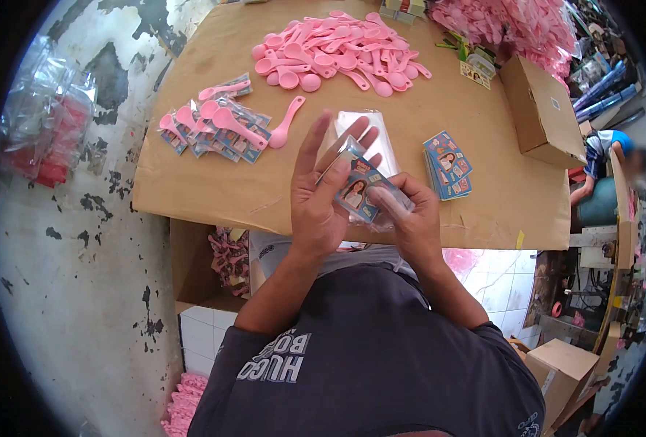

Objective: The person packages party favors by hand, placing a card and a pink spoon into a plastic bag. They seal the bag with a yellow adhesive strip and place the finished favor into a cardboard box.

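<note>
A blue printed card [359,191] with a portrait on it is held in front of me, partly in a clear plastic bag [350,148]. My left hand [315,200] pinches the bag at the card's left edge with the thumb, its index finger stretched upward. My right hand [416,222] grips the card's lower right, thumb on top. Beneath the hands lies a stack of clear bags [385,138]. To the right is a stack of similar cards [448,164]. A single pink spoon [286,124] lies left of my hands, beside packed cards with spoons [228,127].
A large heap of pink spoons [337,51] covers the far middle of the brown table [213,189]. A cardboard box [541,113] stands at the right edge, near a pink pile [512,29]. Plastic bags [46,109] hang at the left wall. Another person [603,153] is at far right.
</note>
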A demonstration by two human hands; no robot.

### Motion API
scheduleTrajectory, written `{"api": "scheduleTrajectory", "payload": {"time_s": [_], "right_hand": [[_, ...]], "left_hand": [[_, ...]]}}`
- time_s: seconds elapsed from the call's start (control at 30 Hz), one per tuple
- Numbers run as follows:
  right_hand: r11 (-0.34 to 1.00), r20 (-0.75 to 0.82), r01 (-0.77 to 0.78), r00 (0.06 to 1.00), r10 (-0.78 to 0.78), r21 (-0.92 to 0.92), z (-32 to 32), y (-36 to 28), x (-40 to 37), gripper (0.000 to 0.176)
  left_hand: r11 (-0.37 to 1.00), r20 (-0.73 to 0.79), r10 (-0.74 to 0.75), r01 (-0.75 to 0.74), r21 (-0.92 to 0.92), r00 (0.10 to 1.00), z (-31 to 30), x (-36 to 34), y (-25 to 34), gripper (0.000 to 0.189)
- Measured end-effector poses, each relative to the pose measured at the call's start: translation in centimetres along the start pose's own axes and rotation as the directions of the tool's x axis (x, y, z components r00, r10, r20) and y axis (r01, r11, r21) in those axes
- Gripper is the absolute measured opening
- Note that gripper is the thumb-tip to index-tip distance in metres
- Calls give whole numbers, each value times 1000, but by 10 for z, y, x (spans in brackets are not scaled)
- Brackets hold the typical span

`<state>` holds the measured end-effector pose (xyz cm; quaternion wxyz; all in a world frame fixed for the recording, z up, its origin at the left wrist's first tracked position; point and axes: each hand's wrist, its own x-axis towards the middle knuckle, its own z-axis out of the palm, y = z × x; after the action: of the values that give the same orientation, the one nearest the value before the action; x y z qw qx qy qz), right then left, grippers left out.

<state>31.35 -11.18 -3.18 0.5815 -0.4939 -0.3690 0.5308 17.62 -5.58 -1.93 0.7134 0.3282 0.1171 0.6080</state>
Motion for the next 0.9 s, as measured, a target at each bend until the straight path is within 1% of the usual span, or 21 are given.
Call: {"api": "scheduleTrajectory", "payload": {"time_s": [0.03, 0.1, 0.13, 0.17, 0.23, 0.27, 0.33, 0.4, 0.47, 0.5, 0.53, 0.57, 0.6, 0.63, 0.67, 0.7, 0.77, 0.8, 0.83, 0.87, 0.9], "right_hand": [[1000, 11, -2, 1000, 2, -3, 2, -1, -2, 15], [999, 24, -39, 999, 39, 12, 5, -4, -6, 17], [999, 15, -24, 1000, 25, -27, 7, -4, -5, 19], [999, 18, -25, 1000, 26, -28, 8, -5, -5, 19], [1000, 16, -14, 1000, 14, 18, 9, -6, -3, 22], [1000, 14, -15, 1000, 15, 19, 8, -1, -1, 22], [994, -11, 97, 995, -97, 47, 6, 14, 5, 22], [990, -22, 133, 991, -133, 49, 7, 19, 9, 24], [984, -27, 170, 985, -169, 50, 10, 19, 10, 26], [971, -42, 229, 972, -232, -74, 12, 17, 10, 26], [939, -50, 281, 954, -296, -198, 13, 15, 9, 29], [939, -49, 280, 954, -295, -201, 14, 8, 8, 29], [866, 45, 358, 929, -366, -350, 14, -2, 6, 29], [762, 150, 434, 897, -417, -481, 13, -9, 4, 30], [643, 290, 558, 827, -481, -524, 8, -13, 5, 26], [641, 294, 560, 826, -481, -526, 9, -16, 7, 26], [592, 404, 634, 773, -489, -498, 12, -24, 13, 15], [584, 391, 635, 772, -502, -506, 15, -32, 17, 11], [581, 399, 640, 768, -502, -502, 18, -41, 24, 11], [522, 436, 657, 753, -493, -544, 20, -50, 36, 8], [462, 468, 668, 741, -482, -583, 24, -55, 48, 6]], "left_hand": [[1000, -7, 10, -10, 0, 1000, 1, -1, 0, 64], [978, 31, -54, 59, -198, 998, 4, -1, -1, 61], [977, 17, -61, 63, -205, 998, 7, -1, -1, 60], [977, 15, -59, 60, -205, 998, 6, -3, -3, 60], [978, 66, -61, 73, -197, 996, 6, -4, -6, 58], [985, 23, -61, 64, -162, 998, 11, -6, -8, 56], [988, 38, -46, 51, -147, 998, 9, -6, -12, 55], [991, 54, -25, 32, -132, 998, 9, -5, -12, 55], [996, 10, -36, 37, -83, 999, 9, -5, -9, 53], [996, 10, -33, 33, -83, 999, 6, -4, -8, 53], [998, -48, -36, 33, -54, 998, 0, -3, -7, 51], [999, -107, -39, 36, -27, 994, -7, -3, -6, 49], [999, -108, -39, 36, -30, 993, -13, -1, -3, 49], [999, -185, -2, -7, -49, 983, -21, 2, 0, 47], [997, -260, 34, -52, -65, 965, -30, 5, 4, 45], [996, -261, 36, -56, -68, 965, -45, 7, 9, 45], [952, -291, -12, -79, -297, 957, -75, 10, 23, 37], [951, -292, -5, -86, -298, 957, -84, 11, 33, 37], [952, -331, 31, -129, -278, 943, -92, 10, 43, 33], [952, -370, 67, -170, -254, 927, -96, 10, 49, 30], [952, -372, 70, -174, -252, 926, -95, 9, 53, 30]]}}
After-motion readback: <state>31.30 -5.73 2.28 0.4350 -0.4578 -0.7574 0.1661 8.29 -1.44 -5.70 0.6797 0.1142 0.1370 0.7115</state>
